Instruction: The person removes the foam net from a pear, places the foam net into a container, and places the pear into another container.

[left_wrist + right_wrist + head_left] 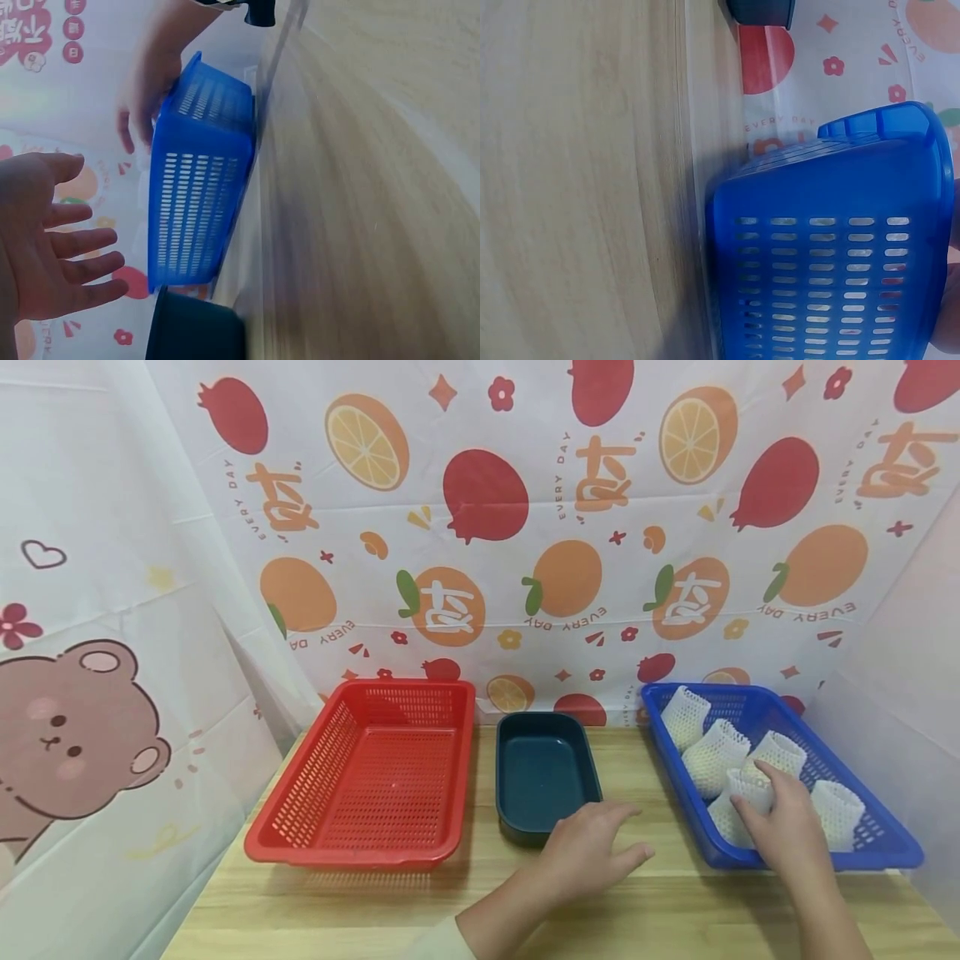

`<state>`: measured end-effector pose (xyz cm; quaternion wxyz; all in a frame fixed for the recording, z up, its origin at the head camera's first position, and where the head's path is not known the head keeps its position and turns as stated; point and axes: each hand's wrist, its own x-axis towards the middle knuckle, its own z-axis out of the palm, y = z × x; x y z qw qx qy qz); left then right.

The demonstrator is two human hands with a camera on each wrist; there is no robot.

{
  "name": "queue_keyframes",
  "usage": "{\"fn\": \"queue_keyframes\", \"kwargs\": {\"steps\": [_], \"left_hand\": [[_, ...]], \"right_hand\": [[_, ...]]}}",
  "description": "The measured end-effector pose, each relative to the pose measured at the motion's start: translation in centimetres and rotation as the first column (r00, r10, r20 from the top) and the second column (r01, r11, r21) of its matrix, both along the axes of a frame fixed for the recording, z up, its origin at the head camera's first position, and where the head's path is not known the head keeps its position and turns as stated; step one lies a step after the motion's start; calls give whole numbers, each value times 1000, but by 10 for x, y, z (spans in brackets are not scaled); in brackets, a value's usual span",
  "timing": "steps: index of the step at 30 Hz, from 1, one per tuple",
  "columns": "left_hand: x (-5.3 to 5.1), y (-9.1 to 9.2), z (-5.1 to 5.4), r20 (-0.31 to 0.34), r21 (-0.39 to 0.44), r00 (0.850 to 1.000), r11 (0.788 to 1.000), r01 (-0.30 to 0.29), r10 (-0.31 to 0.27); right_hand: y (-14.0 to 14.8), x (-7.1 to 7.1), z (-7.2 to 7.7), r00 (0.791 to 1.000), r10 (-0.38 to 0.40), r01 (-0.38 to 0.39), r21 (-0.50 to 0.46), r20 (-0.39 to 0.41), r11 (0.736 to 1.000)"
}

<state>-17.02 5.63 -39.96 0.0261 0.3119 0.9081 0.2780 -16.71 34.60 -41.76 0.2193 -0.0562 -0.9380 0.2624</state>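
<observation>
My right hand (789, 827) reaches over the near part of a blue basket (862, 772), thumb and fingers apart at a white foam-netted piece (729, 822). Whether the fingertips press on it is unclear. Several more such pieces stand in the basket, one of them a netted piece (716, 756) to the left; their pale contents are mostly hidden by the netting. My left hand (588, 852) hovers by the near right corner of a dark green tub (543, 772), its fingers extended and holding nothing. In the left wrist view the left palm (34, 240) shows with spread fingers.
A red perforated basket (390, 789) with nothing inside stands left of the tub. All three containers sit on a wooden table (622, 914). A fruit-print cloth (480, 568) hangs behind, and a cloth with a bear (75, 735) on the left.
</observation>
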Motion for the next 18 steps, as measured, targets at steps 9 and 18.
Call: {"fn": "queue_keyframes", "kwargs": {"steps": [9, 18], "left_hand": [[1, 9, -7, 82, 47, 995, 997, 54, -57], [3, 12, -14, 134, 58, 988, 995, 76, -83]], "right_hand": [[0, 2, 1, 994, -37, 36, 16, 98, 999], [-3, 3, 0, 997, -61, 58, 51, 50, 997]]}}
